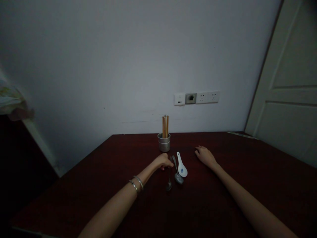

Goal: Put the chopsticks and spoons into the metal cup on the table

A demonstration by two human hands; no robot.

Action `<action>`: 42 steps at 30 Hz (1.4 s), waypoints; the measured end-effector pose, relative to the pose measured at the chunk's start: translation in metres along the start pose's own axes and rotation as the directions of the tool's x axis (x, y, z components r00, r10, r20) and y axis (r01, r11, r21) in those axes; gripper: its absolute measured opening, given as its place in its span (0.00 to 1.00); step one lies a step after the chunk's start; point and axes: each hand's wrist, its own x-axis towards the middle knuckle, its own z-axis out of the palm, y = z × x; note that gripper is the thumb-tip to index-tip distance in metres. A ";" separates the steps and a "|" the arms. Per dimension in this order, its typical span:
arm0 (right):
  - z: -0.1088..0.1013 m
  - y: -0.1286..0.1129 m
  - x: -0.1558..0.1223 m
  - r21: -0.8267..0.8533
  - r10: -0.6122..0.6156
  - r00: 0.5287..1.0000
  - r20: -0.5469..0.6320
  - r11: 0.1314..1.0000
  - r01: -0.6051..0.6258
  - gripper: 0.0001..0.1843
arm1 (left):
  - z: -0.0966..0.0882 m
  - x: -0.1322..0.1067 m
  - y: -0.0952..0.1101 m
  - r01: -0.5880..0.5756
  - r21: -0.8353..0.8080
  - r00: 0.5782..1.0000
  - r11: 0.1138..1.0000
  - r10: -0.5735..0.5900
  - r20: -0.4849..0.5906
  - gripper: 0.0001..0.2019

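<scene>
My left hand (163, 161) is closed in a pinch around the handle of a small metal spoon (168, 187), whose bowl points toward me. Just right of it lies a larger metal spoon (178, 178), and beside that a white soup spoon (182, 170) with a blue pattern in its bowl. Behind my left hand stands a metal cup (164, 144) with several wooden chopsticks (165, 127) upright in it. My right hand (206, 156) rests palm down on the table, fingers stretched out, apart from the spoons and holding nothing.
The dark red table (119, 158) runs up to a pale wall. Sockets and switches (207, 97) sit on the wall above the table. A light panelled door (292, 99) is at the right. Some cloth or plastic (11, 99) shows at the far left.
</scene>
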 end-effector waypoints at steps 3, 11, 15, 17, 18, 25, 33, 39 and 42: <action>-0.001 -0.001 0.000 -0.003 0.016 1.000 0.004 1.000 -0.016 0.22 | -0.004 -0.002 -0.003 -0.009 -0.017 1.000 1.000 0.009 -0.007 0.06; -0.007 -0.005 -0.002 0.027 0.035 0.999 0.014 0.999 -0.035 0.21 | -0.026 -0.016 0.003 -0.127 -0.084 0.992 0.988 0.125 -0.034 0.07; -0.008 -0.002 -0.002 0.083 0.038 0.999 0.024 0.996 -0.040 0.21 | -0.044 -0.026 0.014 -0.253 -0.075 0.965 0.965 0.245 -0.096 0.09; -0.014 -0.004 0.002 0.139 0.044 0.999 0.014 0.989 -0.045 0.21 | -0.054 -0.033 0.022 -0.287 -0.072 0.953 0.955 0.277 -0.119 0.10; -0.020 -0.007 0.005 0.180 0.040 0.999 -0.004 0.983 -0.039 0.21 | -0.058 -0.037 0.026 -0.300 -0.070 0.948 0.951 0.289 -0.133 0.10; -0.115 -0.082 0.029 0.878 0.029 0.996 0.084 0.471 -0.088 0.18 | -0.080 -0.052 0.048 -0.378 0.009 0.910 0.926 0.374 -0.178 0.08; -0.160 -0.125 0.013 0.972 -0.105 0.976 0.191 0.158 -0.173 0.11 | -0.069 -0.059 0.055 -0.438 0.030 0.881 0.898 0.436 -0.182 0.07; -0.150 -0.117 0.018 0.952 -0.063 0.966 0.251 0.198 -0.235 0.06 | -0.059 -0.055 0.055 -0.436 0.042 0.882 0.899 0.436 -0.181 0.07; -0.155 -0.109 0.022 0.956 -0.018 0.971 0.240 0.177 -0.234 0.05 | -0.063 -0.050 0.052 -0.473 -0.004 0.860 0.881 0.461 -0.219 0.11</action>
